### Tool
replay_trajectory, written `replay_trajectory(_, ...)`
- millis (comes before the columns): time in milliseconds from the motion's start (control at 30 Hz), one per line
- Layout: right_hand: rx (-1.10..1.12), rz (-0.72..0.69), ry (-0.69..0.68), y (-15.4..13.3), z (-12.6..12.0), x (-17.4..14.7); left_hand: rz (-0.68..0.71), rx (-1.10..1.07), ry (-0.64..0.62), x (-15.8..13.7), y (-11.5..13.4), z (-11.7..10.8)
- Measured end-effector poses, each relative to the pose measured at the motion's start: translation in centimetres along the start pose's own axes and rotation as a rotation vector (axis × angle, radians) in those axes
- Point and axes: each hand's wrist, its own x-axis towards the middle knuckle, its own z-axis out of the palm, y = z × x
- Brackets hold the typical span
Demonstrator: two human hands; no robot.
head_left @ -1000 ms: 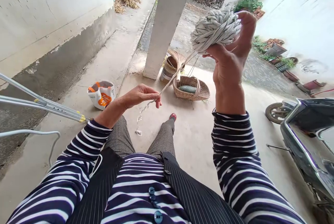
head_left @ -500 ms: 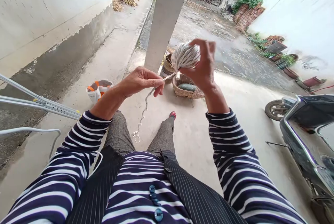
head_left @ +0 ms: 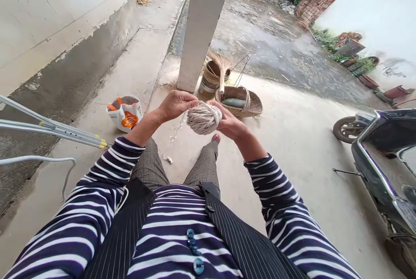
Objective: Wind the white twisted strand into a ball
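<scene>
A bundle of whitish rope (head_left: 203,118), wound into a rounded ball, is held up in front of my knees. My right hand (head_left: 229,122) is closed around the right side of the bundle. At its upper left, my left hand (head_left: 177,105) pinches the rope between thumb and fingers. From beneath that hand a thin, kinked tail of cord (head_left: 176,134) hangs down, ending in a small knotted clump. Where exactly the tail leaves the bundle is hidden by the fingers.
A white and orange bag (head_left: 125,114) stands left. Ahead, by a concrete pillar (head_left: 203,23), are a bucket (head_left: 208,84), a straw broom (head_left: 222,64) and a wicker basket (head_left: 258,105) with a green gourd. A scooter (head_left: 383,162) is at right, metal crutches (head_left: 55,127) at left.
My right hand has brought the rope bundle down and left, against my left hand. The bundle has turned over, and the cord's tail has swung slightly.
</scene>
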Motion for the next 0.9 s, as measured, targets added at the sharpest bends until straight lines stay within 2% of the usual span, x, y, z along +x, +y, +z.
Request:
replay_trajectory(233, 0.145, -0.015, 0.014, 0.4, 1.5, -0.9, -0.148, -0.191, -0.066, -1.1, -0.2, 1.9)
replay_trajectory(367, 0.162, -0.011, 0.041, 0.6, 1.6, -1.1, -0.17, -0.161, -0.092, -1.6, -0.8, 2.1)
replay_trajectory(500, 0.203, -0.034, 0.152, 1.0, 1.0, -1.0, -0.216, -0.107, -0.108, -3.0, -2.3, 2.3)
replay_trajectory(700, 0.05, -0.096, 0.369, 0.6, -0.7, -0.8, -0.355, -0.241, -0.237, -5.6, -3.4, 3.0)
replay_trajectory(900, -0.128, -0.286, 0.484, -1.4, -2.8, -0.3, -0.391, -0.386, -0.356, -5.5, -2.0, 3.0)
